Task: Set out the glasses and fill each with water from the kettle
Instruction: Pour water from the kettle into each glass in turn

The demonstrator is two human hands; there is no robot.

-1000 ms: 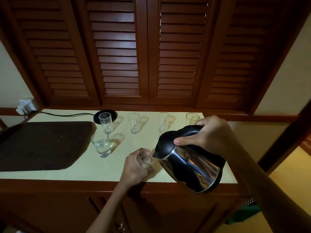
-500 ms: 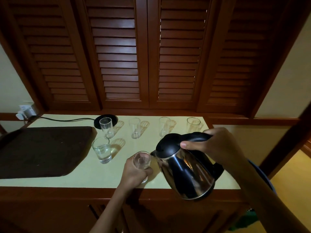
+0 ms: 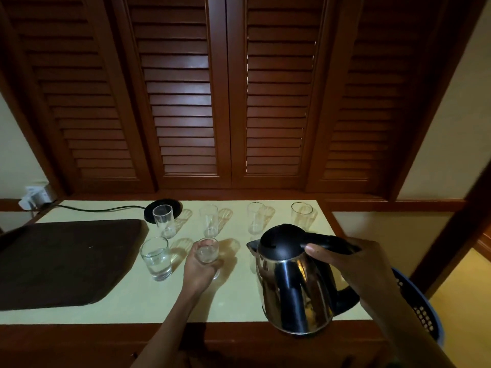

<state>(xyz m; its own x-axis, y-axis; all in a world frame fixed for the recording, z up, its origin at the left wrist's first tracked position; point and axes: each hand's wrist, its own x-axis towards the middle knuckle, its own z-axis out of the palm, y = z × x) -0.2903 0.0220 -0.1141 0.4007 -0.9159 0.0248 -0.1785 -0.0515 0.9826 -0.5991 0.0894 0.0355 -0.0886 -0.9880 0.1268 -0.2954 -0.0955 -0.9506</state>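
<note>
**Pouring station, head view.** We see the left hand [image 3: 199, 264] wrapped round a short glass [image 3: 208, 254] at the middle of the pale countertop [image 3: 132, 309] (whether its base touches the surface, we cannot tell). The right hand [image 3: 342, 264] clasps the black handle of the steel kettle [image 3: 292, 288], which hangs nearly upright over the counter's front right edge, with its spout turned toward the held glass but apart from it. Just left of the held glass stands a water-filled glass [image 3: 156, 258]. Behind them we count four tall tumblers in a row, from the leftmost tumbler [image 3: 163, 221], in front of the black kettle base [image 3: 175, 204], to the rightmost tumbler [image 3: 301, 216]. A dark brown tray [image 3: 61, 261] lies at far left.
</note>
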